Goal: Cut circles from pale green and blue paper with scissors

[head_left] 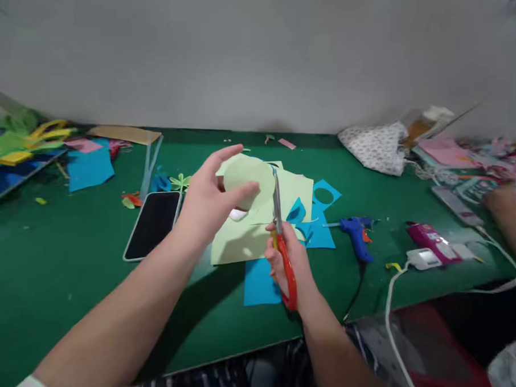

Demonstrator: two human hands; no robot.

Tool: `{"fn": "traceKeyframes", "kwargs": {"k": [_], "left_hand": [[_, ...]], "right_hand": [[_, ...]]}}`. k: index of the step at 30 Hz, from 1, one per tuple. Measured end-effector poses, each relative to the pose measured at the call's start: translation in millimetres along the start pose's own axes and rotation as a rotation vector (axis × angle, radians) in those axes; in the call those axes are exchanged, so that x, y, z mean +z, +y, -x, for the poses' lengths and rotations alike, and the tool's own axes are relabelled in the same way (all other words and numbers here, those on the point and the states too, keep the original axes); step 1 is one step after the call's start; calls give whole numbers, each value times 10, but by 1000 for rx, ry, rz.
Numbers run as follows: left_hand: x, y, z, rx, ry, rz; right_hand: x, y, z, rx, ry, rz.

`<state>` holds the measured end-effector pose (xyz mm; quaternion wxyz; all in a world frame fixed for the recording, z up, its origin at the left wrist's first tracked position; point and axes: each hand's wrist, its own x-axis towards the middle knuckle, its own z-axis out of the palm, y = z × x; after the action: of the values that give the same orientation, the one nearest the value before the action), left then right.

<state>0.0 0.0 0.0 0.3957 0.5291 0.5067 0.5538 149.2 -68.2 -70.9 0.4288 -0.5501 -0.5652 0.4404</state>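
Note:
My left hand [209, 197] pinches a round piece of pale green paper [250, 179] between thumb and fingers, above the work surface. In my right hand [291, 258] is a pair of scissors [287, 272] with red handles, its blades pointing up and away from me beside the right edge of the round paper. Whether the blades touch the paper is hard to make out. Below both hands lie pale green sheets [234, 246] and blue paper [262, 285]. Blue scraps, one with a round hole [332, 188], lie just right of the scissors.
A phone [153, 226] lies left of the sheets on the green table [86, 300]. A blue glue gun [356, 235] with a cord sits to the right, near a white charger [424, 258] and cable. Coloured craft pieces crowd both sides; another person's hand [503, 204] is at far right.

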Motion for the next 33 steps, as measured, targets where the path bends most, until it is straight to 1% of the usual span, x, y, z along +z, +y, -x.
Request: {"fn": "traceKeyframes", "kwargs": {"k": [5,9,13,21,29,33], "left_hand": [[-32,-33,1,21,-2,4],[-41,-69,-7,36,-34,22],[-41,-93,0,54,-71,-2],[-29,-61,50,62,-100,-42],[-19,-65,48,66,-115,-43],[-18,-55,42,59,-108,-34]], "right_hand": [[31,-8,-3,22,-6,-90],[-3,47,-9,24,-53,-145],[-17,76,-11,50,-58,-233],[-6,-58,50,94,-24,-220],[-17,-34,25,42,-28,-165],[-8,-76,45,38,-21,-169]]}}
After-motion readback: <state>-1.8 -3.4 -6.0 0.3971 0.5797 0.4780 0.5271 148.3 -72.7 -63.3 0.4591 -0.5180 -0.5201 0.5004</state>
